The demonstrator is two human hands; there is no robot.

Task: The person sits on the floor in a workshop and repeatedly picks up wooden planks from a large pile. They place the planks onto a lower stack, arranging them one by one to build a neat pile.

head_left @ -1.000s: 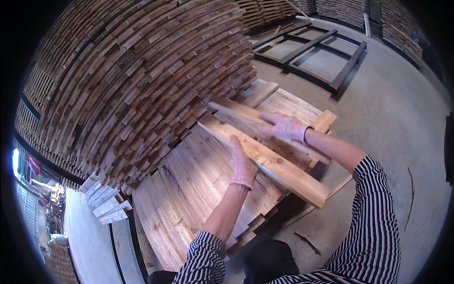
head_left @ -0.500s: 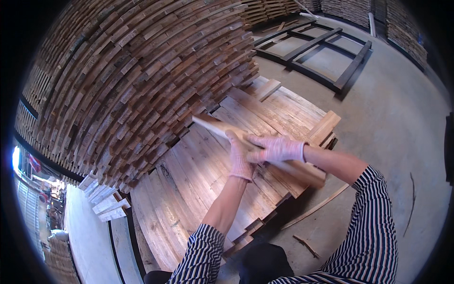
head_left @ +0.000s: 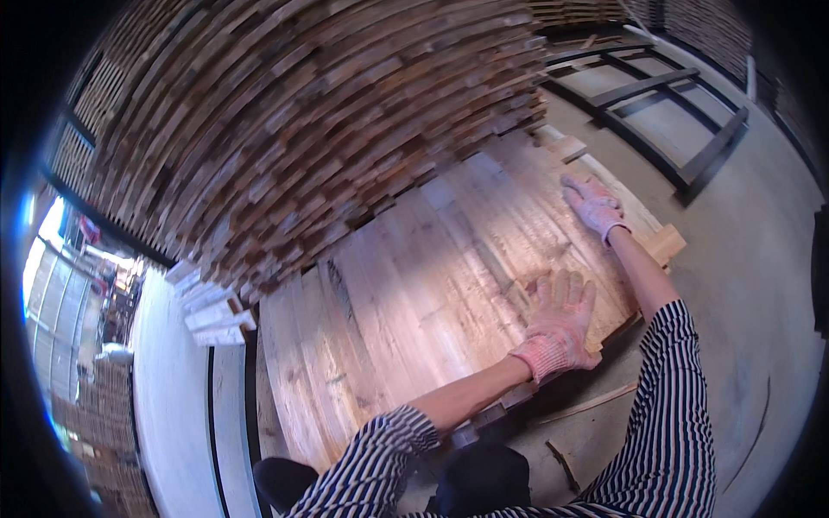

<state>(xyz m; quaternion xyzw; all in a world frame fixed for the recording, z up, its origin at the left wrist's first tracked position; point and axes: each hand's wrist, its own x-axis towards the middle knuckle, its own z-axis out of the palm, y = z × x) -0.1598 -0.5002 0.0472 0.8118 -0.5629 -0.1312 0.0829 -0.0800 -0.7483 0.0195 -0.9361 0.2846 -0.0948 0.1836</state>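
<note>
Both my hands wear pink knit work gloves. My left hand (head_left: 560,326) lies flat with its fingers spread on the near ends of the wooden boards (head_left: 423,250), which lie side by side as a layer. Farther off, my right hand (head_left: 594,207) rests on the right-hand part of the same layer, its fingers laid along the wood and pointing away to the left. Neither hand grips a loose board. Some of the wood beneath the gloves is hidden.
A tall stack of board ends (head_left: 337,129) rises behind the layer. A crosswise wooden strip (head_left: 663,246) juts out at the right. Beyond stands a dark metal frame (head_left: 665,104) on the concrete floor. Short pale offcuts (head_left: 211,315) sit at left; a thin stick (head_left: 563,466) lies near my feet.
The loose board held between both hands is now down among the layer, and my hands have let go. My right hand moved away and right; my left moved right and spread out. The view shifted.
</note>
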